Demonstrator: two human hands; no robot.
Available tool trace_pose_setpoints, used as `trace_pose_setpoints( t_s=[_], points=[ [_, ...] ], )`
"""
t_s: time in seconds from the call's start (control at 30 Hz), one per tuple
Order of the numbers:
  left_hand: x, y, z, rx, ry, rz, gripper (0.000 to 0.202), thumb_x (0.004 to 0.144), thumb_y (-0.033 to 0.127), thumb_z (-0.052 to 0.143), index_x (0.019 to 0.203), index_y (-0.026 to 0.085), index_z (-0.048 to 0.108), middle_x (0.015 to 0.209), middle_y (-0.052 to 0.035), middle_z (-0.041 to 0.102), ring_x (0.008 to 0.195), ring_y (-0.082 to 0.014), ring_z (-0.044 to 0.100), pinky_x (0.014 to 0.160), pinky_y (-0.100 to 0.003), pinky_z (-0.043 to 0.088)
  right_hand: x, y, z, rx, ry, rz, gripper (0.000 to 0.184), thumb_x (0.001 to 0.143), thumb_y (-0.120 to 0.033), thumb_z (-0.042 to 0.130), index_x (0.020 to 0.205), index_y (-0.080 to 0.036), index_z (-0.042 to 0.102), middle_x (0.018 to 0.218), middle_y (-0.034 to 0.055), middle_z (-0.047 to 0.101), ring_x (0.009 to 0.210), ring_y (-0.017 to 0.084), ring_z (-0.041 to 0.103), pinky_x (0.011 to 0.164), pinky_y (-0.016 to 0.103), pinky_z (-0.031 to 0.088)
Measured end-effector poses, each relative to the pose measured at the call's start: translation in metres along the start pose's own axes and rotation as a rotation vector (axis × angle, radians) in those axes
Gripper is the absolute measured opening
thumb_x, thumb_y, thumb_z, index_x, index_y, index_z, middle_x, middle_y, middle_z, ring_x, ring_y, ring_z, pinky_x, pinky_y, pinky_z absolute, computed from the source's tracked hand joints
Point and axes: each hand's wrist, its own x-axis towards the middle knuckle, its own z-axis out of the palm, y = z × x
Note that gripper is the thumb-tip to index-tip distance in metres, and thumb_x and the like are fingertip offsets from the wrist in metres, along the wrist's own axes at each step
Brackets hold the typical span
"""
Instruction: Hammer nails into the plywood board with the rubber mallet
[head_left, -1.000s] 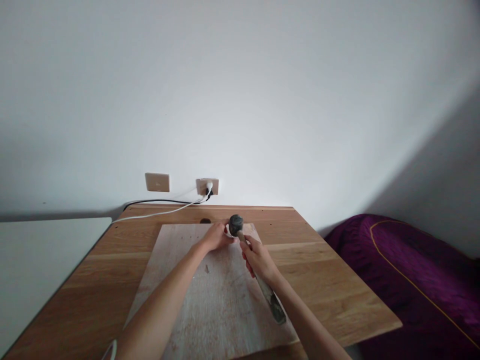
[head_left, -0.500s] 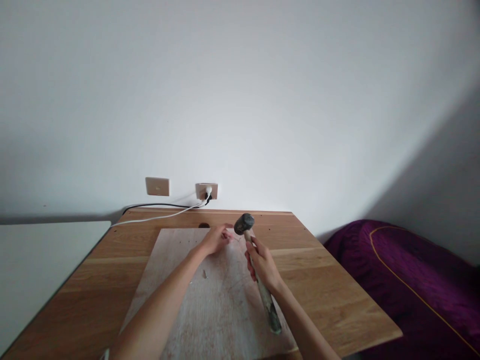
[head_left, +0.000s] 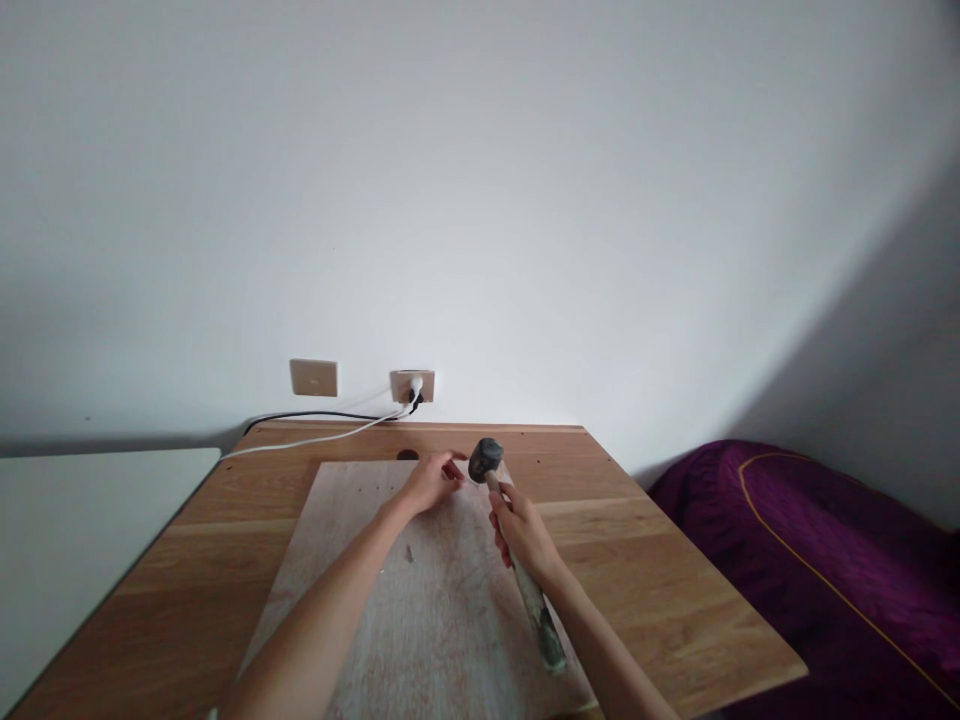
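My right hand [head_left: 525, 530] is wrapped round the handle of a hammer [head_left: 486, 458] with a thick black head and a worn pale handle. The hammer head hangs over the far right part of a whitish wooden board [head_left: 390, 630]. Just left of the head, my left hand [head_left: 433, 482] rests at the board's far edge, its thumb and fingers curled together in a pinch. Whatever sits between those fingertips is too small to make out. A small nail-like piece [head_left: 409, 553] lies on the board below my left hand. Several dark dots mark the board's far left part.
Under the board is a wooden table [head_left: 652, 560] that meets a white wall. A white cable [head_left: 315, 439] and a black one run from the wall socket [head_left: 424, 385] across the table's back edge. At left stands a white surface [head_left: 90, 540]; at right, a purple cover [head_left: 810, 520].
The hammer head has tipped slightly down and left, closer to my left fingertips. My left hand stays in nearly the same spot, and the view has shifted a little.
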Motion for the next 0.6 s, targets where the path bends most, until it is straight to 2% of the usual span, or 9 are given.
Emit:
trace_pose_setpoints(
  t_s=[0.13,0.23,0.33,0.4,0.6],
  points=[
    [0.000,-0.002,-0.001,-0.028,-0.041,-0.009,0.039,0.075,0.019,0.071,0.114,0.012,0.069,0.090,-0.0073,0.076,0.081,-0.0196,0.070,0.080,-0.031,0.052,-0.004,-0.008,0.000,0.039,-0.009,-0.033,0.055,0.083,-0.068,0.051,0.107,-0.020,0.049,0.064,-0.0089,0.046,0.036,0.007,0.042,0.027,0.019,0.034],
    [0.000,-0.003,-0.002,0.033,-0.082,0.022,0.045,0.074,0.023,0.073,0.118,0.014,0.067,0.099,-0.0082,0.075,0.091,-0.0229,0.070,0.084,-0.032,0.052,-0.005,-0.012,0.002,0.047,-0.015,-0.075,0.056,0.086,-0.068,0.049,0.114,-0.020,0.049,0.065,-0.0090,0.046,0.036,0.007,0.043,0.028,0.019,0.035],
    [-0.001,0.000,-0.001,0.175,-0.014,0.063,0.055,0.065,0.024,0.081,0.117,0.016,0.068,0.110,-0.0099,0.073,0.101,-0.0266,0.067,0.089,-0.034,0.050,-0.003,-0.009,0.003,-0.051,-0.068,-0.066,0.054,0.086,-0.068,0.048,0.109,-0.019,0.051,0.064,-0.0079,0.047,0.036,0.008,0.045,0.027,0.020,0.035],
    [-0.001,0.003,0.000,0.191,0.008,0.076,0.057,0.064,0.023,0.082,0.118,0.016,0.067,0.114,-0.0106,0.072,0.101,-0.0260,0.066,0.090,-0.033,0.050,0.000,-0.004,0.004,-0.099,-0.097,-0.032,0.052,0.085,-0.068,0.049,0.102,-0.019,0.052,0.063,-0.0070,0.047,0.036,0.009,0.045,0.027,0.020,0.035],
    [-0.003,0.003,0.001,0.062,-0.022,0.013,0.048,0.074,0.019,0.072,0.121,0.015,0.068,0.091,-0.0050,0.074,0.084,-0.0196,0.068,0.079,-0.030,0.050,0.002,0.005,0.004,0.006,0.011,-0.009,0.055,0.082,-0.068,0.050,0.109,-0.020,0.049,0.064,-0.0084,0.046,0.036,0.008,0.043,0.026,0.019,0.034]
  ],
)
